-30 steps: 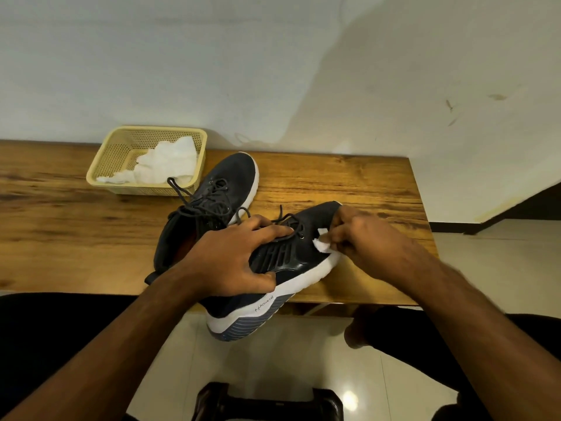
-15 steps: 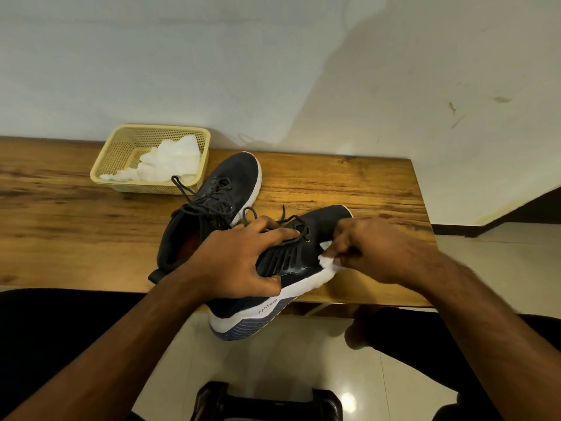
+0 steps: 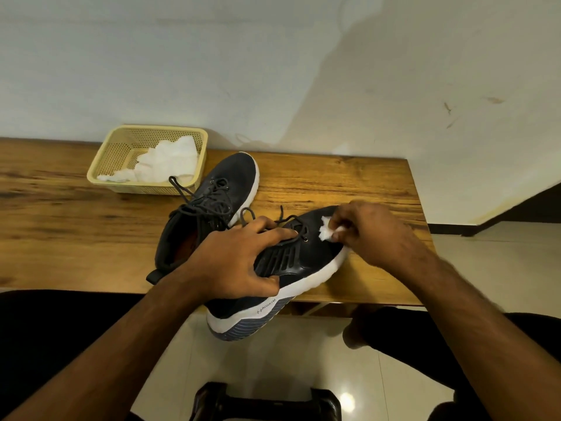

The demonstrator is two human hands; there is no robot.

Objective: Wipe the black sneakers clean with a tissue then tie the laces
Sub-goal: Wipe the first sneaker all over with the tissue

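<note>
While the left hand (image 3: pixel 239 262) clamps the near sneaker (image 3: pixel 291 262) across its laced middle, thumb curled under the side and fingers over the tongue, the right hand (image 3: pixel 373 235) pinches a small wad of tissue (image 3: pixel 326 230) against the toe. That shoe lies tilted, toe on the wooden table (image 3: pixel 60 223) and heel hanging off the near edge. Its mate (image 3: pixel 218 202) rests flat just behind, laces loose, beside a yellow basket (image 3: pixel 145 159) of spare tissues. I'd judge the shoe light, its upper soft and the white sole firmer, so gripping around the midfoot looks sensible. The tissue seems flimsy and likely to shred under hard rubbing.
</note>
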